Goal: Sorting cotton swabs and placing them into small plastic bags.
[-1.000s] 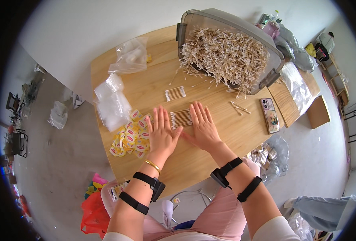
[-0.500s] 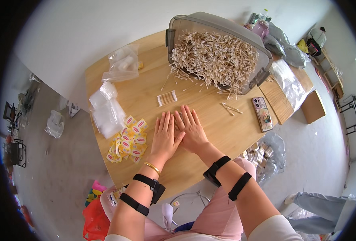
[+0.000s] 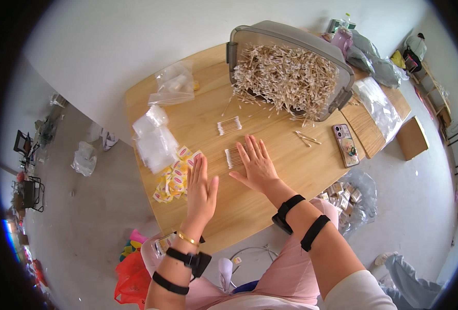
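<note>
My left hand is open and empty, fingers stretched, at the right side of a pile of yellow-and-white paper labels. My right hand lies open with fingers spread, its fingertips over the right part of a row of cotton swabs. Some of that row is hidden under the fingers. Farther back sits a second neat row of cotton swabs. Behind both, a grey translucent bin lies tipped toward me, with a large heap of loose cotton swabs in its mouth.
Clear plastic bags are stacked at the table's left, with another bag behind. A few loose swabs and a phone lie on the right. A bag of small packs is on the floor. Another person's legs show lower right.
My hands have parted from over the near swab row. The left moved toward the labels and the right shifted slightly right, uncovering part of the row. The whole view has shifted slightly.
</note>
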Motion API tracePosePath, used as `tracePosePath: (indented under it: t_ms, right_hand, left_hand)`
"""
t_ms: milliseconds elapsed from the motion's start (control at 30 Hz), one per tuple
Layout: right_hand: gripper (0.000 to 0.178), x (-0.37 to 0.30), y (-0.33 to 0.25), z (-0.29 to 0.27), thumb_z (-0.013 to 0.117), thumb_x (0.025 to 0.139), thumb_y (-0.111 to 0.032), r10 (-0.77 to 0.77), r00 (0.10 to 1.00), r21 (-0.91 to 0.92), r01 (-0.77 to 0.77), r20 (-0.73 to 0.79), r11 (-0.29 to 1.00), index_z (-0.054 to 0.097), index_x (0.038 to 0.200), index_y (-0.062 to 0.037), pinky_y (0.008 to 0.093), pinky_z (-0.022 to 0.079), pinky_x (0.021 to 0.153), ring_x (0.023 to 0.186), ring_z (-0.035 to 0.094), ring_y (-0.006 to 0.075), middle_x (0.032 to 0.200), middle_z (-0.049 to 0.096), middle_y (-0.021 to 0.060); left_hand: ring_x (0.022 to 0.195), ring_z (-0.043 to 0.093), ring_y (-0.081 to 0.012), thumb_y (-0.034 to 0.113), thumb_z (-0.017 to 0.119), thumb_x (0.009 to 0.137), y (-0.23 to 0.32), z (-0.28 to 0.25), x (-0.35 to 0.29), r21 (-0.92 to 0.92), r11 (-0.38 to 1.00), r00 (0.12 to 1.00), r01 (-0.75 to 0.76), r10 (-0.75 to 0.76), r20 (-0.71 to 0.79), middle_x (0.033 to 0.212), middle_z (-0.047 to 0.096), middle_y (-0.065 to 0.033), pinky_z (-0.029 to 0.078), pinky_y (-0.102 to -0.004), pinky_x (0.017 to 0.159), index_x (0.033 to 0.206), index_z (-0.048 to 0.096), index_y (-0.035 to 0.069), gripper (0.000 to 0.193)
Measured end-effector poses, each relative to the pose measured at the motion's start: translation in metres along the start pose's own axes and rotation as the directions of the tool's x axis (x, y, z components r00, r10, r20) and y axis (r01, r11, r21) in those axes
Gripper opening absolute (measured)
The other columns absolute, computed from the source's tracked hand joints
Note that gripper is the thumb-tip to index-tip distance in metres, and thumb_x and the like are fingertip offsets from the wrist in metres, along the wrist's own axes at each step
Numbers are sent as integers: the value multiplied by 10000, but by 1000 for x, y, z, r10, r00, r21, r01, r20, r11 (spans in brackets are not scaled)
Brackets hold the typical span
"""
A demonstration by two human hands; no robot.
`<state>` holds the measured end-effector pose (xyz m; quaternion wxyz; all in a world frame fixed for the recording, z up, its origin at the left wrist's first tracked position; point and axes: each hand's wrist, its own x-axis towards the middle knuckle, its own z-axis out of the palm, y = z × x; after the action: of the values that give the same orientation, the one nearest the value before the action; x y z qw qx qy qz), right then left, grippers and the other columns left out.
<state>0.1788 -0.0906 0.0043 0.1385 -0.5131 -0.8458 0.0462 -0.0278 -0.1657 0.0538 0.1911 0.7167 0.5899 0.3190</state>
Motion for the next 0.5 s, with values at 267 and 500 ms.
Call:
tracePosePath:
  t_ms: [267,500]
  right_hand:
    - [943,-71,-73,-4,497,928,-686,-186,979,33,184,82,982,320,1567,-16,513,103,1265,1554,162,369,1635,236,271]
    - [894,-118,-141,-1,482,958,-646,-171,976,30,168,132,985,284,1586,-42,504,98,1269,1561,145,351,1662,190,231]
  left_hand:
    - [1511,295,-377,304,438,1069,-2,-47,-144,63,991,991,121,-124,42,1612,345,-211,140,-540,1242,1567,295,-12,607]
    - [1502,310,-369,271,483,1055,-13,-81,-196,161,940,950,301,-280,-141,1586,383,-196,134,-538,1243,1523,385,9,545]
